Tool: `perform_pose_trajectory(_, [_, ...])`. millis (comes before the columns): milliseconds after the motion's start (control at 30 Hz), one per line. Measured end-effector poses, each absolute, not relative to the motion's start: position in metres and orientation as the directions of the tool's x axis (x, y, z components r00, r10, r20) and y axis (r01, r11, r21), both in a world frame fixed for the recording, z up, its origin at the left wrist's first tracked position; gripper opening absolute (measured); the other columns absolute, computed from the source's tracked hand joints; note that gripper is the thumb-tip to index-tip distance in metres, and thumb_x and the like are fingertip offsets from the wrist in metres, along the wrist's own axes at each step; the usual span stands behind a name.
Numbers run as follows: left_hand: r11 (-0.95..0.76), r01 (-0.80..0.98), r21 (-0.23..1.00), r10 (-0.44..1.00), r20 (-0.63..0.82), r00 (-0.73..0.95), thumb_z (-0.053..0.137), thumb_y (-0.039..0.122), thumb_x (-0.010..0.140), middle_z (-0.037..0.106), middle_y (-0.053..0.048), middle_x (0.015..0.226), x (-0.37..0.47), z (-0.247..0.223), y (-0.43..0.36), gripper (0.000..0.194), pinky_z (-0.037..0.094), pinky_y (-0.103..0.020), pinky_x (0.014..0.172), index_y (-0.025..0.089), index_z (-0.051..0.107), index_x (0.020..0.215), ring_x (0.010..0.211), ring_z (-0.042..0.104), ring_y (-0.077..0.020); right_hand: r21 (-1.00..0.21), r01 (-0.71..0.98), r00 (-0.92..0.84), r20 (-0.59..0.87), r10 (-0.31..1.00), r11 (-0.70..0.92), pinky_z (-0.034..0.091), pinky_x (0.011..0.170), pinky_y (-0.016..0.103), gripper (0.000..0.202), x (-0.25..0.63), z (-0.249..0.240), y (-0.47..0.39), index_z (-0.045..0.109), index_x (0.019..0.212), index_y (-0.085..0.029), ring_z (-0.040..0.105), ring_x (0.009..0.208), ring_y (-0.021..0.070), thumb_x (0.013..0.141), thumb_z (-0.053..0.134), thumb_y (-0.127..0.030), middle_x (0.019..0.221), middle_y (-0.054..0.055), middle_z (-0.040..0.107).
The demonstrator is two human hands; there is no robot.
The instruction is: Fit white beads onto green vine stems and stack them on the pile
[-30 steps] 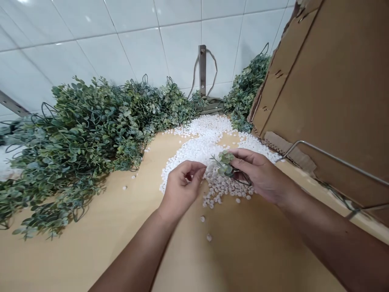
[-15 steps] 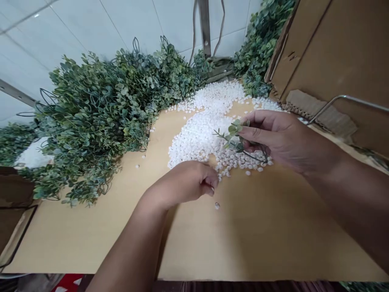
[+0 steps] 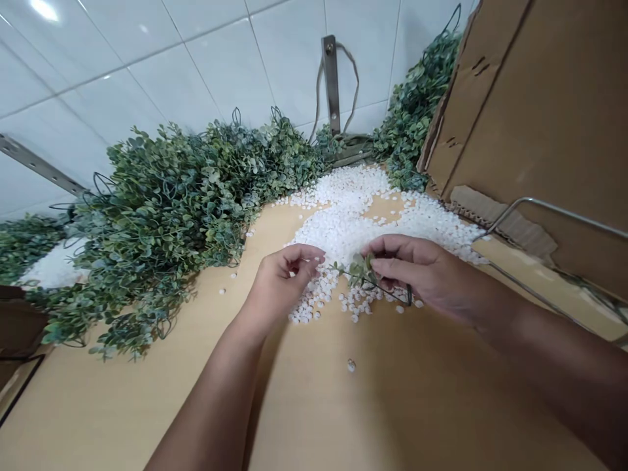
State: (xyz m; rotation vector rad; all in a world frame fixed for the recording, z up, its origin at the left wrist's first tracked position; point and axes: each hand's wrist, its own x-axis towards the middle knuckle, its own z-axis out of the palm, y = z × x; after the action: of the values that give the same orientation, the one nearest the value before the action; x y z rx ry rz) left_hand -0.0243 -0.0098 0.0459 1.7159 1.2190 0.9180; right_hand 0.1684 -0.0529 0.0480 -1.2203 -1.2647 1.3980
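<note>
My right hand (image 3: pixel 412 271) pinches a small sprig of artificial green leaves (image 3: pixel 360 269), whose dark stem bends down below the fingers. Thumb and forefinger of my left hand (image 3: pixel 289 278) are pressed together on what looks like a small white bead, just left of the sprig's tip; it is hard to tell from the beads behind. Under and beyond both hands spreads a pile of small white beads (image 3: pixel 338 226) on the tan tabletop (image 3: pixel 304 405). A single pale bead (image 3: pixel 351 366) lies apart, nearer to me.
Bunches of artificial foliage (image 3: pixel 186 196) are heaped at the left, with more greenery (image 3: pixel 417 104) at the back right. A cardboard box (image 3: pixel 549 111) stands on the right, beside a bent metal rod (image 3: pixel 564 208). Another white heap (image 3: pixel 56 261) lies far left. Behind is a tiled wall (image 3: pixel 284 59).
My left hand has moved up and away from the table front, toward the sprig. My right hand has brought the sprig left, closer to my left hand. The view has tilted upward.
</note>
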Motion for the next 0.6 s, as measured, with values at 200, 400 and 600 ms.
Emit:
perform_pose_trajectory(200, [0.008, -0.036, 0.999, 0.986, -0.002, 0.169, 0.074, 0.019, 0.058, 0.071, -0.002, 0.068, -0.008, 0.048, -0.018, 0.016, 0.050, -0.023, 0.059, 0.014, 0.070, 0.072, 0.055, 0.061, -0.0100, -0.971, 0.227, -0.122, 0.051, 0.991, 0.078, 0.033, 0.047, 0.022, 0.013, 0.165, 0.039, -0.051, 0.055, 0.075, -0.017, 0.043, 0.050, 0.0085, 0.072, 0.057, -0.030, 0.056, -0.004, 0.050])
perform_pose_trajectory(400, [0.154, -0.135, 0.979, 0.964, -0.119, 0.239, 0.075, 0.014, 0.057, 0.071, -0.001, 0.063, 0.005, 0.043, -0.028, 0.012, 0.050, -0.021, 0.063, 0.014, 0.072, 0.069, 0.059, 0.063, -0.0103, -0.970, 0.201, -0.083, 0.120, 0.989, 0.134, 0.042, 0.056, 0.024, 0.013, 0.161, 0.034, -0.051, 0.052, 0.081, -0.018, 0.054, 0.059, 0.0116, 0.077, 0.052, -0.030, 0.064, -0.001, 0.056])
perform_pose_trajectory(600, [0.128, -0.176, 0.976, 0.980, -0.097, 0.175, 0.077, 0.016, 0.056, 0.070, -0.001, 0.061, 0.007, 0.040, -0.028, 0.014, 0.049, -0.020, 0.060, 0.014, 0.070, 0.068, 0.058, 0.063, -0.0100, -0.972, 0.216, -0.001, 0.099, 0.995, 0.097, 0.044, 0.061, 0.028, 0.018, 0.160, 0.028, -0.050, 0.056, 0.088, -0.018, 0.057, 0.068, 0.0148, 0.071, 0.053, -0.023, 0.076, 0.003, 0.060])
